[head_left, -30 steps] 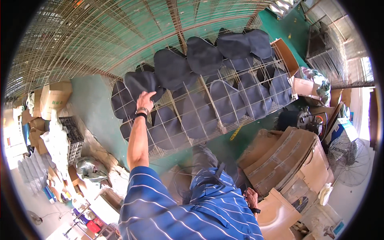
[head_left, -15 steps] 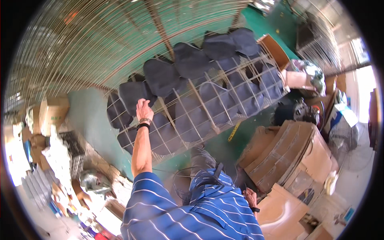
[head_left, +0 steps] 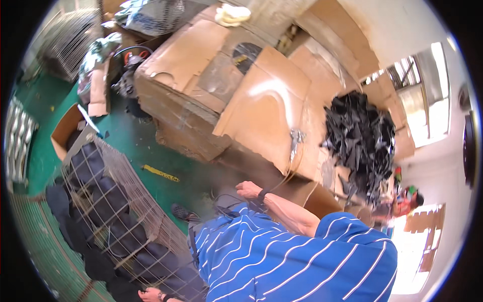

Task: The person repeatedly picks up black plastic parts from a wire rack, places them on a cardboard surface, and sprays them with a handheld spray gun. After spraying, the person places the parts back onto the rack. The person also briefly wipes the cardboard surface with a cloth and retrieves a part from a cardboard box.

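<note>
Head view: left hand [head_left: 149, 294] at bottom edge rests on long wire-mesh rack of dark blue-black cloth pieces [head_left: 108, 211], grip cut off, cannot tell. Rack runs up-left away from it. Right hand [head_left: 249, 190] loosely curled, empty, farther off near brown cardboard boxes [head_left: 211, 75].

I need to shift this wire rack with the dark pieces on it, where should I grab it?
Take the wire rack by its bare top rim wires, from the near side where your left hand already is. The open mesh gives finger holds; the dark pieces fill its middle.
</note>
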